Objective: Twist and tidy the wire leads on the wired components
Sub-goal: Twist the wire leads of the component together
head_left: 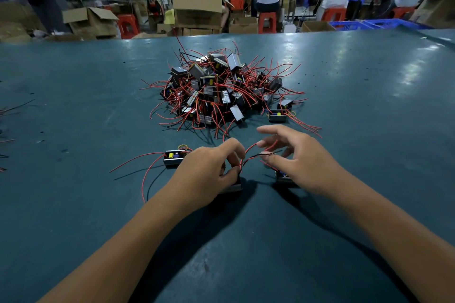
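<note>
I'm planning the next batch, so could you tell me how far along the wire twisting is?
Nothing is clearly finished: one black boxed component left of the hands has loose red leads. In hand: the left hand pinches red and black leads, the right hand at their free ends. The big tangled pile remains.
</note>
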Motion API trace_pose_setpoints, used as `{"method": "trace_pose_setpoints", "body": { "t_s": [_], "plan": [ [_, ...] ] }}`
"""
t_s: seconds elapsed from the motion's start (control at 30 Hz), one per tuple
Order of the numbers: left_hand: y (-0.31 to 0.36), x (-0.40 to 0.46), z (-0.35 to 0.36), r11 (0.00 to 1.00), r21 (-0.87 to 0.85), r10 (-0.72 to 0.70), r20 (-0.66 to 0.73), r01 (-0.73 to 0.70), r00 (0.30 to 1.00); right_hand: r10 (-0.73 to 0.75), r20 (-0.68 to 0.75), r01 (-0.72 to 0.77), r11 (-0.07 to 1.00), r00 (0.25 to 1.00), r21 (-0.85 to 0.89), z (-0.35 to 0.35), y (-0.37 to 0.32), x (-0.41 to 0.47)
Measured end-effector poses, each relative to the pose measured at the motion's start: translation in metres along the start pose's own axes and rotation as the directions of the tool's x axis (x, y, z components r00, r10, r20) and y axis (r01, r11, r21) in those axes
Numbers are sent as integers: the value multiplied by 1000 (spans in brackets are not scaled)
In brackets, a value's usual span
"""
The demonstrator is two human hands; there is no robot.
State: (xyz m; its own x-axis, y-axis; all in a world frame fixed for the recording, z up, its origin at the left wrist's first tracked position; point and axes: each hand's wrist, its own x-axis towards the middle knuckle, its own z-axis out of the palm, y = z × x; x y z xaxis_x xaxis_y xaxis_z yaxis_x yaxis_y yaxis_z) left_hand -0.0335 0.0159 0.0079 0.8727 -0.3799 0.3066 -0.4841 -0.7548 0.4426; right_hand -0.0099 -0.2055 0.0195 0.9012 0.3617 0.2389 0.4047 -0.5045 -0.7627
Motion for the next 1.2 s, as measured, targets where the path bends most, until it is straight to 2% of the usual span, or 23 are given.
{"method": "trace_pose_setpoints", "body": {
  "t_s": [0.17,0.43,0.57,0.73,0.9,1.03,1.2],
  "plan": [
    [1,1,3,998,47,47,-34,-45,998,-57,87,50,996,995,76,0,-4,-1],
    [0,3,6,1000,2,-24,-34,24,999,-117,120,116,993,986,15,1,-4,-2],
    [-1,3,5,997,-65,-41,-35,38,999,-113,78,117,992,991,-55,1,-2,-4],
    [-1,3,7,992,-99,-90,-107,79,990,-133,107,145,983,985,-111,-3,-2,-6],
    [5,3,7,999,-18,31,-163,-34,986,-198,88,208,971,976,-120,-8,-5,-10],
    [19,1,11,985,-95,119,-205,-141,971,-216,90,225,967,972,-115,-10,-4,-10],
    [25,-2,17,973,-188,113,-124,-135,986,-217,79,225,968,973,-109,-11,-4,-11]
  ]
}}
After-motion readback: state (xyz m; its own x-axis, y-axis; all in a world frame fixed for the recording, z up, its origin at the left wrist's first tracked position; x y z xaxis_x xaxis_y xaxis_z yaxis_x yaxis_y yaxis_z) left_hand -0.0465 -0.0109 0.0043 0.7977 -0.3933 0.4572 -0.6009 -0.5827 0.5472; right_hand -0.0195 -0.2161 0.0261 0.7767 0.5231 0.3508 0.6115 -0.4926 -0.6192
